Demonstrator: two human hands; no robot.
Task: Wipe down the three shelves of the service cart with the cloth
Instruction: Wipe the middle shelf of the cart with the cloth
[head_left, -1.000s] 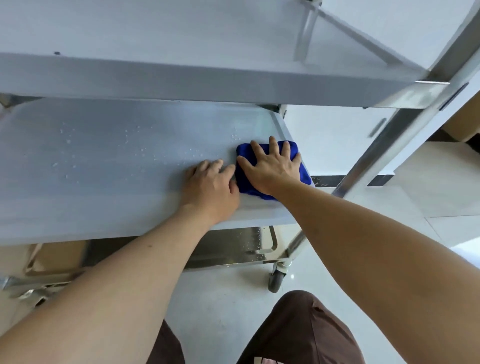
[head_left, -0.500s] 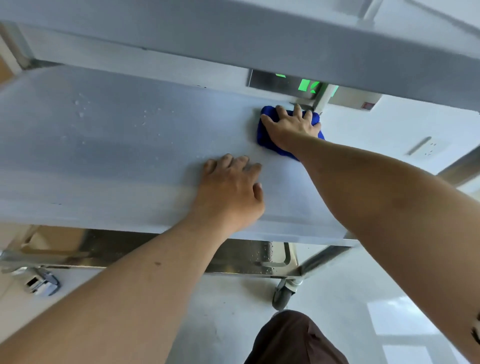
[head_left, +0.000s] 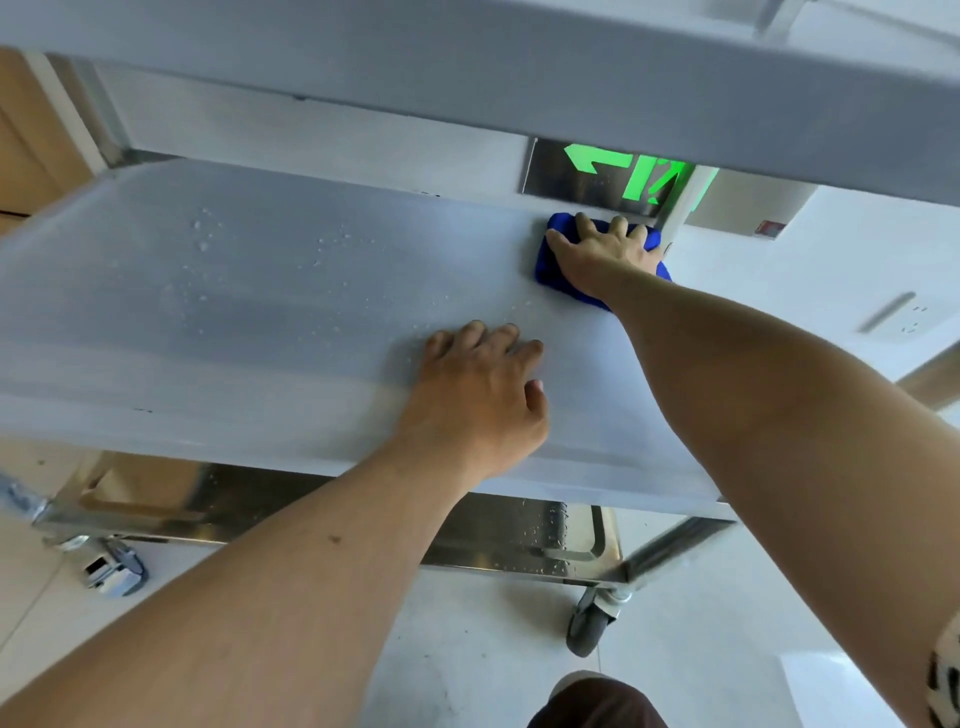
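The steel cart's middle shelf (head_left: 260, 322) fills the view, with water droplets scattered over its left and centre. A blue cloth (head_left: 550, 260) lies at the shelf's far right corner, and my right hand (head_left: 605, 254) presses flat on it with fingers spread. My left hand (head_left: 480, 395) rests palm down on the bare shelf near the front edge, holding nothing. The top shelf (head_left: 519, 83) hangs over the view from above. The bottom shelf (head_left: 519, 540) shows below, wet with droplets.
A cart upright post (head_left: 675, 213) stands just right of the cloth. A green lit sign (head_left: 628, 176) glows on the wall behind. Caster wheels (head_left: 589, 626) sit on the pale tiled floor. A wall socket (head_left: 909, 317) is at the right.
My right hand has slid the blue cloth from the shelf's front right edge to its far right corner. My left hand has stayed flat near the front edge.
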